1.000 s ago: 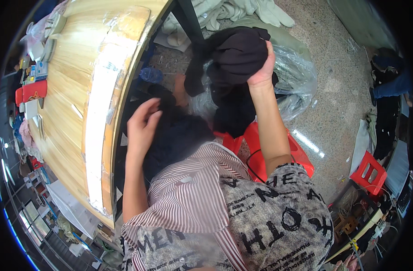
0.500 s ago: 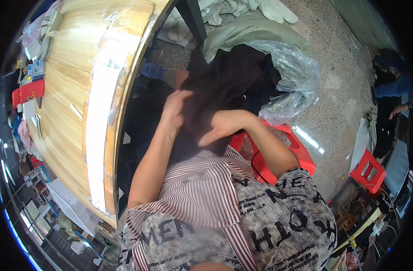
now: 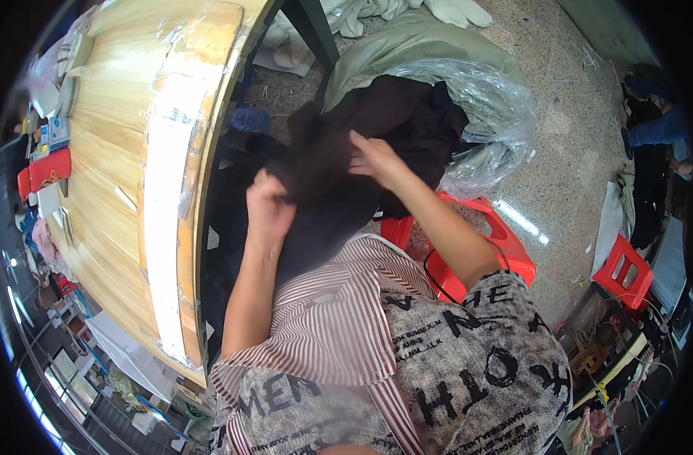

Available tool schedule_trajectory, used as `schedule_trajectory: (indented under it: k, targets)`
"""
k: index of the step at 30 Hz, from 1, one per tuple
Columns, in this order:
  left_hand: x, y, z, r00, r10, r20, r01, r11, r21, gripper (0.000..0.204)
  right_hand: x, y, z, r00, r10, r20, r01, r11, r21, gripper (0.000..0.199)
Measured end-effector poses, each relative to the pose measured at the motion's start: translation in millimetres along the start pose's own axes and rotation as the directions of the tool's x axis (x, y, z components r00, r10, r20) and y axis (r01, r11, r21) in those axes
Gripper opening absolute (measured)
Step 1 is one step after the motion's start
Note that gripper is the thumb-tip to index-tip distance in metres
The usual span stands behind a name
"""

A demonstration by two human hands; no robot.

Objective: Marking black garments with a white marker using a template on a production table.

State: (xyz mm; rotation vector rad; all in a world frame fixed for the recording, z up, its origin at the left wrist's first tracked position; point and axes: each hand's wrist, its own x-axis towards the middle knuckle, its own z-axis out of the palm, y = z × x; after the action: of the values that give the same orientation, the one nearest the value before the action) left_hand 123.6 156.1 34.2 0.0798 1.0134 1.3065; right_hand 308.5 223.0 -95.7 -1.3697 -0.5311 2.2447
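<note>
A dark brown-black piece of clothing (image 3: pixel 327 152) is spread between my hands over my lap, its left part smeared by motion. My left hand (image 3: pixel 269 203) is closed in a fist on its near left edge, beside the table. Farther forward, my right hand (image 3: pixel 373 161) pinches the cloth, thumb on top and fingers curled at the edge. More dark cloth (image 3: pixel 426 114) is heaped beyond, lying in an open plastic bag (image 3: pixel 494 102) on the floor. Dark fabric also covers my lap under the hands.
A wooden table (image 3: pixel 111 159) with a taped edge stands close on my left, its black leg (image 3: pixel 312 34) ahead. A red plastic stool (image 3: pixel 506 254) is at my right. White cloth (image 3: pixel 396 9) lies on the floor ahead. Another person's arm (image 3: pixel 680 164) shows at far right.
My left hand has moved left and nearer to me with the cloth. My right hand has moved forward along it, and the cloth's upright corner has dropped to the left.
</note>
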Motion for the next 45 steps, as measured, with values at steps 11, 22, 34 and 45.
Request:
schedule_trajectory:
  k: [11,22,34,45]
  targets:
    - [-28.8,20.0,18.3,0.940,0.315,0.128,-0.276,0.489,0.827,0.046,9.4,-57.2,53.3,0.712,-0.423,0.561,-0.136,0.701,0.700,0.061]
    - [-1.7,41.6,12.1,0.997,-0.025,0.070,-0.014,0.865,0.502,0.054,-19.1,-24.5,43.6,0.739,-0.364,0.567,0.272,0.931,0.243,0.049]
    - [-47.7,61.4,29.4,0.911,-0.006,0.412,-0.412,0.040,0.910,0.082,-50.2,-13.6,108.0,0.483,-0.495,0.722,0.874,0.322,-0.364,0.046]
    - [-57.8,58.7,-7.8,0.864,0.500,-0.054,-0.464,0.834,0.298,0.034,-14.5,0.4,15.3,0.956,-0.179,0.231,0.249,0.912,-0.326,0.040]
